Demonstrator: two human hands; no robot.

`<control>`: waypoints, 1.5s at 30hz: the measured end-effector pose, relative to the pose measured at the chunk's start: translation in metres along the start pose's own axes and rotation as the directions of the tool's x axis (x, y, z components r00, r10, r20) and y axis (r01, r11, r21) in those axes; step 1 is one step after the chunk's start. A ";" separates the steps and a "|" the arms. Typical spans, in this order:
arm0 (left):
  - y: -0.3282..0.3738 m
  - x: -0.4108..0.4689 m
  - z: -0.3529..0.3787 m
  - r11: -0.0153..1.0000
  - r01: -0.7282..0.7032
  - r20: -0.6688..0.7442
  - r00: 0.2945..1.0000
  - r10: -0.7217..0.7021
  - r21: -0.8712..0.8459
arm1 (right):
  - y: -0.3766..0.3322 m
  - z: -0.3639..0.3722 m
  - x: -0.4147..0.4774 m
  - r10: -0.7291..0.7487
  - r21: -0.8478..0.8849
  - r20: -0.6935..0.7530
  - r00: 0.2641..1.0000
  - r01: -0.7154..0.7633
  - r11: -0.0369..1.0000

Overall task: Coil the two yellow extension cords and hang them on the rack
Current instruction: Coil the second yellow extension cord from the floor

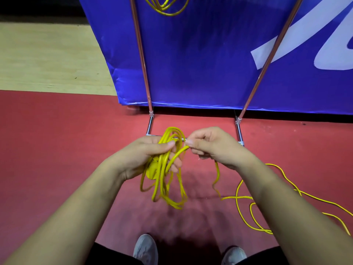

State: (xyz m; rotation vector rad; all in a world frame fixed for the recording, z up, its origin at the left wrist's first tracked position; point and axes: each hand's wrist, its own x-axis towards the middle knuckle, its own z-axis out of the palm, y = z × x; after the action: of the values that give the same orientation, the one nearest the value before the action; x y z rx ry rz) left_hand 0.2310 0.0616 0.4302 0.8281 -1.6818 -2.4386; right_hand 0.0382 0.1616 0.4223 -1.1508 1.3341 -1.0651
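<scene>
**Softly does it: a bendy cord is looped**

Clearly, the cord (162, 169) is soft and light. It bends with ease and droops in long loops, so it is judged to be floppy, not stiff. It looks a bit smooth, so the loops could slip apart if they are held too loosely. It is not thought to break easily.

The coil is best held at the top, where all the loops meet, so they stay in one bunch. The loose part is best pinched close to the coil, so each new loop can be made the same size.

The cord is bright yellow and thin. Several loops are bunched in the left hand (150, 155), whose fingers are closed around them, with the thumb pressed on top. A fatter yellow lump, maybe a plug, is seen low in that hand, but it cannot be told for sure. One strand is pinched in the right hand (212, 148) between thumb and fingertips, just beside the coil. From there the tail (267, 207) drops to the red floor (57, 150) and lies in loose curls on the right, so much is not yet coiled.

Another cord (164, 6) is seen hung up high, at the top edge, on the rack (142, 54). The metal rack stands in front of a blue board (200, 54).
</scene>
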 end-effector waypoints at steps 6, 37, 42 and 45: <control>0.002 0.006 -0.004 0.990 -0.057 -0.087 0.995 0.046 -0.128 | 0.020 -0.025 -0.004 0.053 -0.176 0.029 0.998 -0.047 0.983; 0.012 -0.006 -0.033 0.978 -0.021 -0.209 0.978 -0.023 -0.207 | 0.030 -0.041 -0.013 0.075 -0.442 -0.102 0.992 -0.113 0.890; 0.005 -0.008 -0.036 0.991 0.133 -0.154 0.979 -0.132 -0.007 | 0.027 -0.040 -0.011 0.006 -0.258 -0.198 0.980 -0.058 0.964; -0.001 -0.004 -0.029 0.985 0.172 -0.138 0.976 -0.166 0.030 | 0.012 -0.032 -0.012 -0.028 -0.378 -0.149 0.988 -0.031 0.925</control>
State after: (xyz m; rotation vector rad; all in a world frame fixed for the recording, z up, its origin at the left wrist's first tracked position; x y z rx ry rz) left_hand 0.2476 0.0387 0.4233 1.1587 -1.6832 -2.3954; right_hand 0.0060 0.1749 0.4145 -1.3709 1.7153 -0.9301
